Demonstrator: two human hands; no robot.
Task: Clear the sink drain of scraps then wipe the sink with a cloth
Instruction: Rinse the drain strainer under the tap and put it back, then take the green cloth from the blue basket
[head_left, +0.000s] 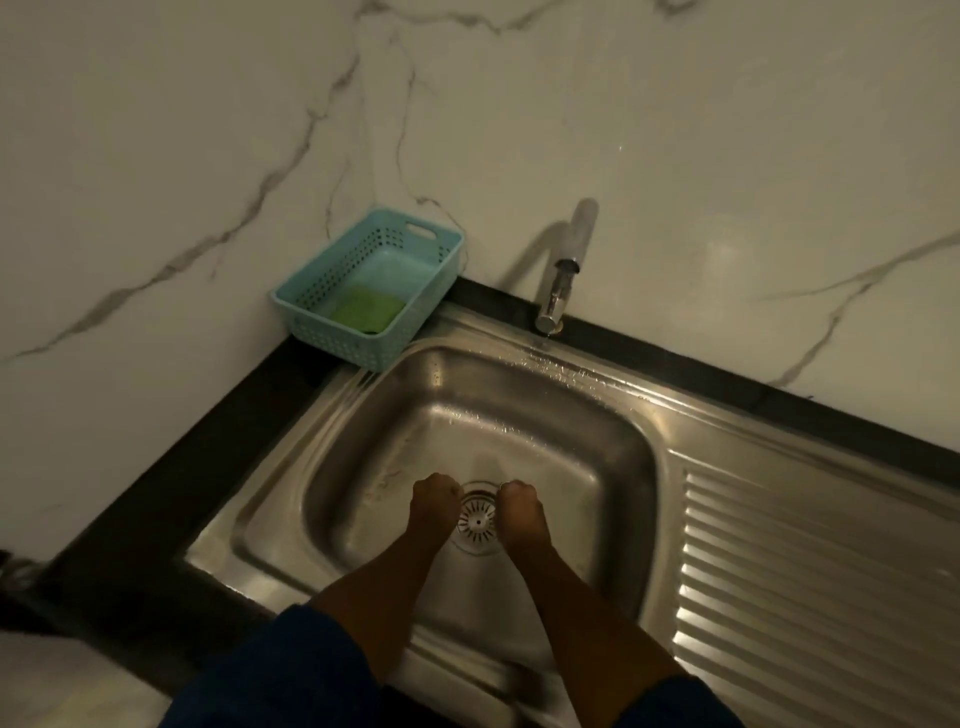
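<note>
Head view: both hands reach down into the steel sink (524, 366), one on each side of the round drain strainer (477, 513) at the basin's floor. The left hand (435, 501) and the right hand (521, 506) are both curled into fists with the knuckles up, and nothing shows in either; their fingertips are hidden underneath. The strainer sits squarely between the two fists, just beside each, so neither hand is clearly nearer, and either could probably open and dip inward to pick at it. Whether scraps lie in its slots is too dim to tell. The green cloth (366, 310) lies well apart from both hands, flat in the near end of the turquoise basket (311, 319) on the counter corner beyond the sink's far left rim. That puts it on the left hand's side, so the left arm looks better placed to fetch it once the drain is dealt with.
</note>
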